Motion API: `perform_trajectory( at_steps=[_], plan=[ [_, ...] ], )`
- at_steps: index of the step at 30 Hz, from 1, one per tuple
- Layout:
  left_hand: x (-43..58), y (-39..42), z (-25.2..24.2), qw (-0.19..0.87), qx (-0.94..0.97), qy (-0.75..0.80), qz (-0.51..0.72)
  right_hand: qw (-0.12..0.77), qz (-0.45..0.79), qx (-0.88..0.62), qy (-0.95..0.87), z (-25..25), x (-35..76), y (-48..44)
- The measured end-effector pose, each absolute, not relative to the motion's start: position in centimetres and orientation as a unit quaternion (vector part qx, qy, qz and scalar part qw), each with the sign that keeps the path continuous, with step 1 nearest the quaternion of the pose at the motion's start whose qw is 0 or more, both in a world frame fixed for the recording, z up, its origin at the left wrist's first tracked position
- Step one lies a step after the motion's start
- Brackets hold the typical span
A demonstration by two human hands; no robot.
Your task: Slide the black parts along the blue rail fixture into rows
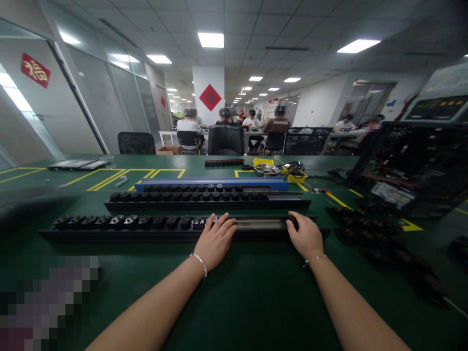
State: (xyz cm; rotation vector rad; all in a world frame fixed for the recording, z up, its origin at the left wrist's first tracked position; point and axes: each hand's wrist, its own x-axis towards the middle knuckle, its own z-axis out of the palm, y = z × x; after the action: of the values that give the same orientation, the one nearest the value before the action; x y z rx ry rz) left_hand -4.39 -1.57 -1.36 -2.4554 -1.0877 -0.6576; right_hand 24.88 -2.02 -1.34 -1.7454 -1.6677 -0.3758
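Note:
A long black rail point(120, 236) lies across the green table, with a row of black modules point(158, 222) along its left and middle part. My left hand point(216, 240) rests palm down over the right end of that row, its fingers spread slightly and lying on the modules. Near the rail's right end, my right hand point(306, 237) pinches a small black module point(293, 220) between thumb and fingers. Between the two hands the rail's channel point(261, 223) shows bare. Behind it is a second black rail point(204, 205) with more modules.
Farther back lie a blue rail point(256, 184), a metal bowl point(266, 169) and yellow trays point(263, 161). Many black parts point(380, 234) are piled at right, before a dark equipment frame point(413, 161). Several people sit at distant tables. A blurred dark object point(22, 207) is at left.

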Motion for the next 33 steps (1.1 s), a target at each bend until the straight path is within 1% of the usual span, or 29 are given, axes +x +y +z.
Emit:
perform_trajectory(
  at_steps=[9, 19, 26, 33],
  plan=[
    [-4.4, -1.6, -1.3, 0.192, -0.872, -0.383, -0.236, 0.358, -0.124, -0.690, -0.616, -1.2, 25.9, -2.0],
    [-4.5, -1.6, -1.3, 0.192, -0.874, -0.382, -0.231, 0.352, -0.132, -0.714, -0.591, -1.3, 27.3, -1.9],
    [-4.4, -1.5, -1.3, 0.201, -0.872, -0.380, -0.234, 0.365, -0.146, -0.733, -0.556, -1.4, 28.8, -2.0],
    [-4.4, -1.5, -1.3, 0.192, -0.874, -0.382, -0.232, 0.393, -0.089, -0.760, -0.510, -1.5, 29.8, -2.0]
  ],
)
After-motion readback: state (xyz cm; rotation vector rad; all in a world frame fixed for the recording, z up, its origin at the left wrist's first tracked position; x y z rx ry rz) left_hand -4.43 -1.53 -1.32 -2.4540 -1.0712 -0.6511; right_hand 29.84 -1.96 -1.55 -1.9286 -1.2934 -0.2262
